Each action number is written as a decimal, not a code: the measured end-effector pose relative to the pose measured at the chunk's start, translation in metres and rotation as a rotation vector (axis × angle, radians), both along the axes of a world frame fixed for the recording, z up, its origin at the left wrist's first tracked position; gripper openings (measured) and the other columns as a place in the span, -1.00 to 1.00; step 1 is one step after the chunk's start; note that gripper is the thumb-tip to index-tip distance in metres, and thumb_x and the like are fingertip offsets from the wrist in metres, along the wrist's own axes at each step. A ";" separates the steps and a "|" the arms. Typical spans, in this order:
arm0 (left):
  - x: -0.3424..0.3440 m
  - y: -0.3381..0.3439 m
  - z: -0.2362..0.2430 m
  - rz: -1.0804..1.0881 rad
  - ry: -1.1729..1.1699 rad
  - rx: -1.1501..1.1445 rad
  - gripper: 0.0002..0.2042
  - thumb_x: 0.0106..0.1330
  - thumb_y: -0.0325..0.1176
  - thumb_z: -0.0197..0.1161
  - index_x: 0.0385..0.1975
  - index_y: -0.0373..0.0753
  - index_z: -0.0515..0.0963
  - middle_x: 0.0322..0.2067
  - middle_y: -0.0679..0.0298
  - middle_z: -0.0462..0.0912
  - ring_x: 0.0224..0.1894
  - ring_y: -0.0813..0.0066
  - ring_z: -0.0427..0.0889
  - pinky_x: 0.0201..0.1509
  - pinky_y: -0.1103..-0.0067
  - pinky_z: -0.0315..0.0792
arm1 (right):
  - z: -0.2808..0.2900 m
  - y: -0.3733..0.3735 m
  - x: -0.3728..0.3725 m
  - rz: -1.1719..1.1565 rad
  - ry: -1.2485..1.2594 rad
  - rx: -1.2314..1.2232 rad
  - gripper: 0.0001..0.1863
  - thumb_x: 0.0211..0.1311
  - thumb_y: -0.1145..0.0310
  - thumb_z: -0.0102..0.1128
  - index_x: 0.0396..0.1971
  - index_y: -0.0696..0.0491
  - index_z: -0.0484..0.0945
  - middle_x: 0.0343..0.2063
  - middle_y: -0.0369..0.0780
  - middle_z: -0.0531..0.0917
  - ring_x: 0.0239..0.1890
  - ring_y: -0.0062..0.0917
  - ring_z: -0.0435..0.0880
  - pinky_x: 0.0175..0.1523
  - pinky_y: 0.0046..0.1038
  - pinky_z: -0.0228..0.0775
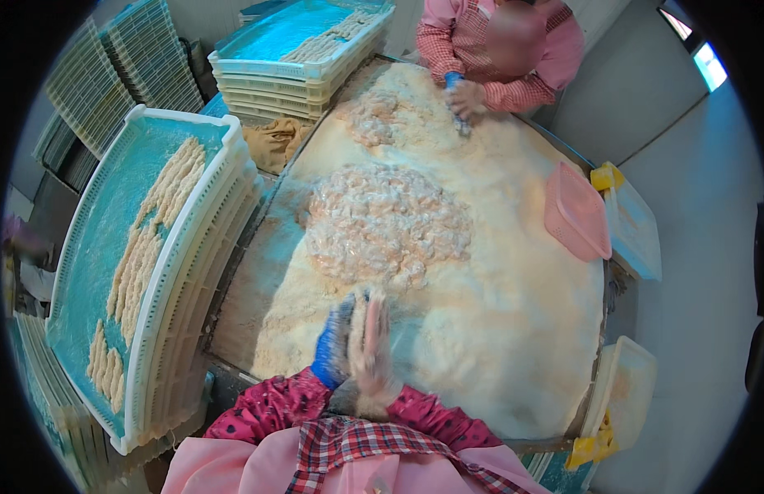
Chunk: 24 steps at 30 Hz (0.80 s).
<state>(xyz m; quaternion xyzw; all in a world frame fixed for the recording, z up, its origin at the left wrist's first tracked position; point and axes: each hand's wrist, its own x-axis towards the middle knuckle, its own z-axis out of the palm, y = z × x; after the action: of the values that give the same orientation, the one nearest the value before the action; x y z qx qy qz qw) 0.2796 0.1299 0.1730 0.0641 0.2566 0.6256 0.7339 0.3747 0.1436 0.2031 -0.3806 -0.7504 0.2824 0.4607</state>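
Note:
My left hand (pixel 334 342), in a blue glove dusted with crumbs, and my right hand (pixel 373 350), in a pale thin glove, are pressed palm to palm at the near side of the table. Both hands are closed against each other with fingers pointing away from me. Whatever lies between the palms is hidden. Just beyond my fingertips lies a large heap of pale pink raw meat pieces (pixel 386 218), partly coated in white. It rests on a thick layer of cream-coloured crumbs (pixel 497 337) that covers the table.
Left of the table, a stack of white trays (pixel 234 156) holds rows of breaded strips (pixel 143 255) on blue lining. Another tray stack (pixel 267 70) stands behind it. A co-worker (pixel 481 49) handles a smaller meat heap (pixel 374 115) opposite. A pink basket (pixel 575 214) sits at right.

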 end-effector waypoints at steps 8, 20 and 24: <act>-0.072 -0.038 0.082 0.046 -0.185 -0.180 -0.44 0.36 -0.03 -0.15 0.20 -0.35 0.14 0.19 0.05 0.22 0.23 0.30 0.23 0.32 0.50 0.11 | -0.020 0.185 0.026 -0.130 -0.539 0.135 -0.72 -0.13 0.48 0.10 -0.29 0.02 0.49 -0.40 -0.13 0.56 -0.25 -0.20 0.51 -0.16 -0.24 0.34; -0.391 0.127 0.194 0.407 0.949 0.157 -0.52 0.40 -0.06 -0.19 0.09 -0.34 0.28 -0.05 0.12 0.46 -0.04 0.43 0.44 0.10 0.60 0.30 | -0.027 0.229 0.019 0.210 -0.679 -0.025 -0.79 -0.21 0.49 0.20 -0.44 0.02 0.50 -0.51 -0.13 0.57 -0.34 -0.22 0.54 -0.25 -0.27 0.36; -0.428 0.148 0.164 0.175 1.083 0.057 -0.44 0.39 0.03 -0.30 0.23 -0.27 0.12 0.17 0.17 0.31 0.18 0.36 0.32 0.25 0.52 0.18 | -0.018 0.226 0.016 0.153 -0.653 0.012 -0.82 -0.22 0.53 0.15 -0.48 0.09 0.49 -0.51 -0.11 0.54 -0.36 -0.20 0.53 -0.26 -0.31 0.37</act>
<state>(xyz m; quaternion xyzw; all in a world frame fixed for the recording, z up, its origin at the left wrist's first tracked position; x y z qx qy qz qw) -0.1488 0.2779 0.3372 0.3752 0.5849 0.5686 0.4401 0.3910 0.3692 0.1855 -0.3908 -0.8865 0.1750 0.1754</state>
